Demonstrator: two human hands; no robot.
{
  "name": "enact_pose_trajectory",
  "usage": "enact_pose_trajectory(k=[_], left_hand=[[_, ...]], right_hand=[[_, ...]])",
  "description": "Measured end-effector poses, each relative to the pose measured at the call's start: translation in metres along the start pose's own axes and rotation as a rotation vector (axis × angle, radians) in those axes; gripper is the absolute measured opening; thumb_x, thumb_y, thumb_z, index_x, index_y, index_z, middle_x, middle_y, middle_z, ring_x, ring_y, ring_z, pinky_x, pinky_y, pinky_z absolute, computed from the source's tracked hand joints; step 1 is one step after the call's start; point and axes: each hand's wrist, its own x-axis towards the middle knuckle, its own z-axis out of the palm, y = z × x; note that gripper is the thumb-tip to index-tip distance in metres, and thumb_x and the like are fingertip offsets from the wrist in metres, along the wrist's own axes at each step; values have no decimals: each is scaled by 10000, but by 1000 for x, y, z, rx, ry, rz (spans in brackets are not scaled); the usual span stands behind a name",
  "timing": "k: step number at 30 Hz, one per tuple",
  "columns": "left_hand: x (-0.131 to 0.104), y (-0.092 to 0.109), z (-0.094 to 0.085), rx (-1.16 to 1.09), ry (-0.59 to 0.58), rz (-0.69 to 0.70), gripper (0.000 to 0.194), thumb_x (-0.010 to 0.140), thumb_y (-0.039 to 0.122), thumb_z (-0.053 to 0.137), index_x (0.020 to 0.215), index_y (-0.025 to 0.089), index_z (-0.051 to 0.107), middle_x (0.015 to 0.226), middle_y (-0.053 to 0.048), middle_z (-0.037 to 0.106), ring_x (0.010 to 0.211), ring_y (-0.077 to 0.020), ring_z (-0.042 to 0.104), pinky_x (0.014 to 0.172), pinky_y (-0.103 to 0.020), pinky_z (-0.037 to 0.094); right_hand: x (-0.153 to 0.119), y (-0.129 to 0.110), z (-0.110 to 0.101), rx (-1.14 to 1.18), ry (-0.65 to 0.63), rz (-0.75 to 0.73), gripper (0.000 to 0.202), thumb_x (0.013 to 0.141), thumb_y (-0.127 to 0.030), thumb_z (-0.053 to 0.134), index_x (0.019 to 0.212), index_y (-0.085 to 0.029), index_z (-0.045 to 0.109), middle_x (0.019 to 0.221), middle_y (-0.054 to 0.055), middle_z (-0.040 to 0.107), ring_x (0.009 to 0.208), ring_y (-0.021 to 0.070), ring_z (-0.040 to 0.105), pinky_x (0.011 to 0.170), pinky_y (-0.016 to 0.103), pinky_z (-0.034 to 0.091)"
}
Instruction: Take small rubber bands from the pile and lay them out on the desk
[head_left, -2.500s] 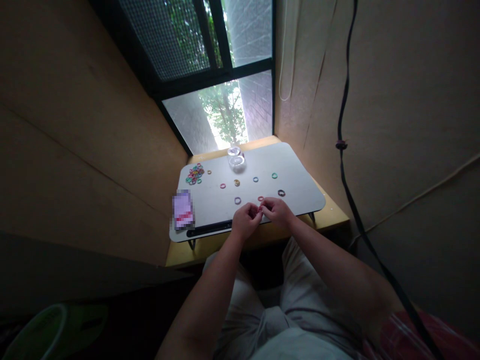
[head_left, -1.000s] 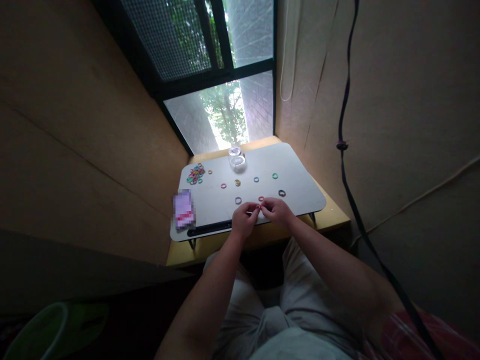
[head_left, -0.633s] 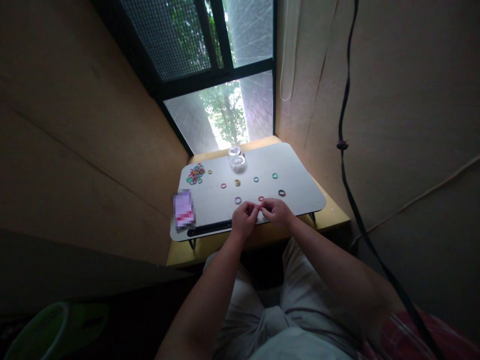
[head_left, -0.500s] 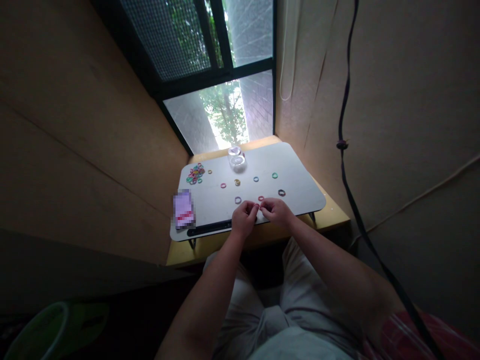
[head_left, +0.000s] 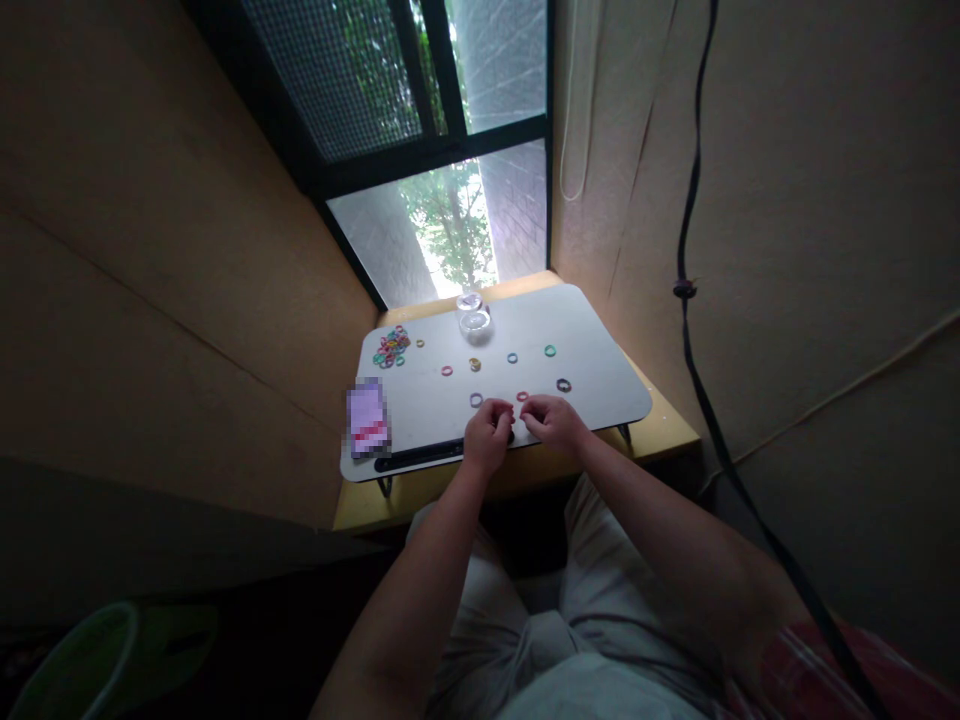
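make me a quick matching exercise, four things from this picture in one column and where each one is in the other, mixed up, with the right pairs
1. red ring
2. heap of rings
3. clear container
4. black strip

A. far edge, towards the window
B. along the near edge of the white tabletop
C. just beyond the right hand
D. tabletop's far left corner

Pairs: 1-C, 2-D, 3-A, 4-B

White round-cornered tabletop [head_left: 600, 375], loaded.
Small coloured rings [head_left: 475, 366] scattered; multicoloured ring heap [head_left: 391, 347], purple rectangular item [head_left: 367, 412] placed at left, clear round container [head_left: 475, 323] at back.
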Motion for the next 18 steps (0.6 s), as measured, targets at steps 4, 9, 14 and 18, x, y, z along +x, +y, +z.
enact_pose_trajectory(k=[4,9,14,18], left_hand=[[1,-4,2,-89,-7,-33,127,866,249,494,965,216,568,797,1,708,682,-121,639,667,-245,468],[1,-5,2,-128,-30,-44,167,845,207,493,972,214,601,807,-11,716,682,-121,645,644,-239,473],[1,-5,2,-176,-22,-71,154,819,185,491,905,208,616,764,-5,707,633,-113,632,602,-226,468],[1,-5,2,-197,-25,-87,153,816,198,495,915,206,612,763,-5,706,606,-110,623,570,-220,462]], right_hand=[[0,0,0,9,-2,-4,153,769,-199,523,634,-192,596,563,-18,546,628,147,564,667,250,442],[0,0,0,-1,7,2,141,757,-193,529,641,-188,608,576,-14,562,622,145,559,663,253,436],[0,0,0,-2,-4,17,139,758,-199,529,651,-184,617,573,-10,561,639,152,569,659,253,428],[0,2,0,3,-3,13,138,759,-201,530,649,-182,612,572,-10,557,644,152,570,658,251,424]])
